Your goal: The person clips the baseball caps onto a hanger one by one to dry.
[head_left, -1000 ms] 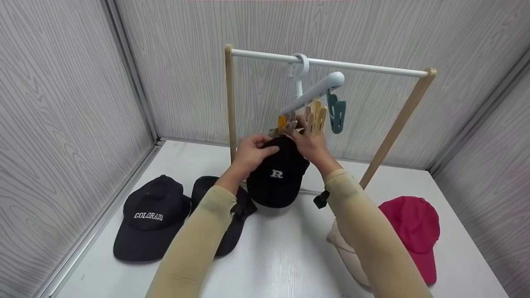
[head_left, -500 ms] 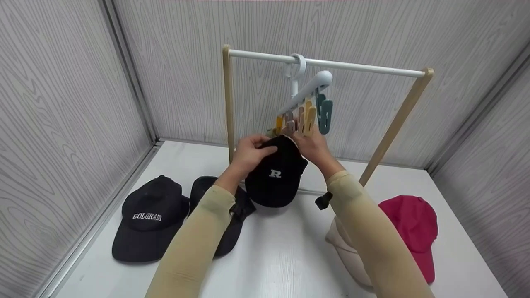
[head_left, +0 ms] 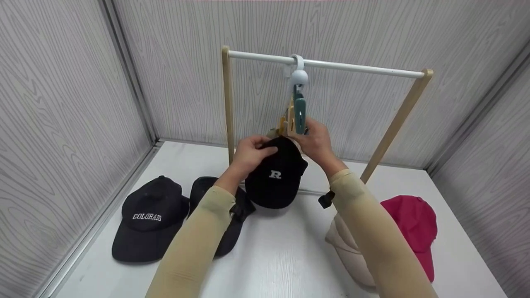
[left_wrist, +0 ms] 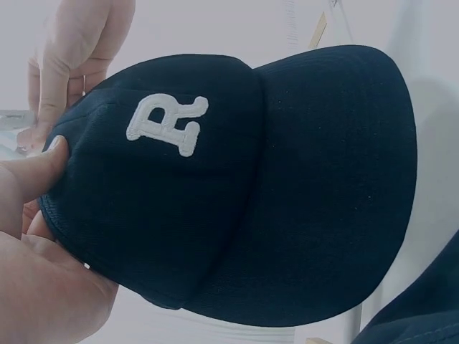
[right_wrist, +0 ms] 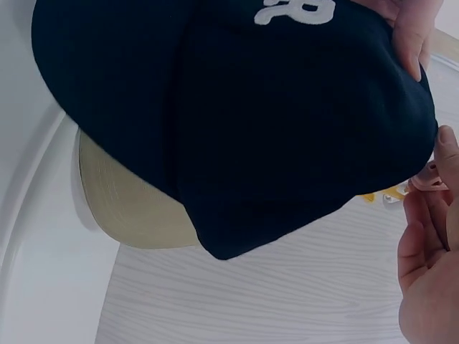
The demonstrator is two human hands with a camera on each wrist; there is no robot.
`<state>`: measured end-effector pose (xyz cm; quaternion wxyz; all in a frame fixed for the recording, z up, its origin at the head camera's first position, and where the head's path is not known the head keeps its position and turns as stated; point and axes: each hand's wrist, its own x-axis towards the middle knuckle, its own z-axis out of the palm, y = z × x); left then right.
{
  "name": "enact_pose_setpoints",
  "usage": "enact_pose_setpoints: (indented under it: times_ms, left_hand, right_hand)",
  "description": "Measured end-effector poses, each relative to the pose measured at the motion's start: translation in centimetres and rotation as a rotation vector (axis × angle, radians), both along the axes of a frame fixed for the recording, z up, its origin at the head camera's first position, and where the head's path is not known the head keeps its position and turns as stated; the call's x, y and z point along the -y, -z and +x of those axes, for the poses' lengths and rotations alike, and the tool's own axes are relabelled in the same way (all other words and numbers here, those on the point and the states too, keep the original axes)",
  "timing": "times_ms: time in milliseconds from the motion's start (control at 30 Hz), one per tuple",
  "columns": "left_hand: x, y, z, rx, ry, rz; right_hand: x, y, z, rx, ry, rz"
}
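A black baseball cap (head_left: 275,176) with a white letter R hangs in the air, brim down. My left hand (head_left: 250,155) pinches the top of its crown, thumb on the front, as the left wrist view also shows. Beside the crown, my right hand (head_left: 318,140) holds a pinkish clothespin (right_wrist: 430,178) between thumb and fingers. The white hanger (head_left: 299,78) now points almost end-on at me, with a teal clothespin (head_left: 300,116) at its near end. Whether the pinkish clothespin grips the cap cannot be seen.
A khaki cap brim (right_wrist: 136,201) shows behind the black cap. The rack's white rail (head_left: 356,67) carries the hanger. On the table lie a COLORADO cap (head_left: 151,219), another dark cap (head_left: 227,240), a beige cap (head_left: 352,260) and a red cap (head_left: 414,227).
The hanger's near end has swung left, bringing the teal clothespin in front of the other clips. My right hand has shifted slightly right; the left hand and black cap have barely moved.
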<state>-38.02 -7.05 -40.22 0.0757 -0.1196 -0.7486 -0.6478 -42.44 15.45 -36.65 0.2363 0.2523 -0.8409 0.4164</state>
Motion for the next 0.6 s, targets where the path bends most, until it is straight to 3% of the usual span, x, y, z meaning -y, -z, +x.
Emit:
enact_pose_setpoints:
  times_ms: [367,600]
  left_hand:
    - [0.0,-0.1,-0.2,-0.007,0.013,-0.004]
    - [0.1,-0.4,-0.1,-0.014,0.014,-0.005]
  right_hand:
    - [-0.2,-0.8,0.0,0.054,-0.005,0.014]
    - [-0.1,-1.6,0.1,0.119,0.038,0.051]
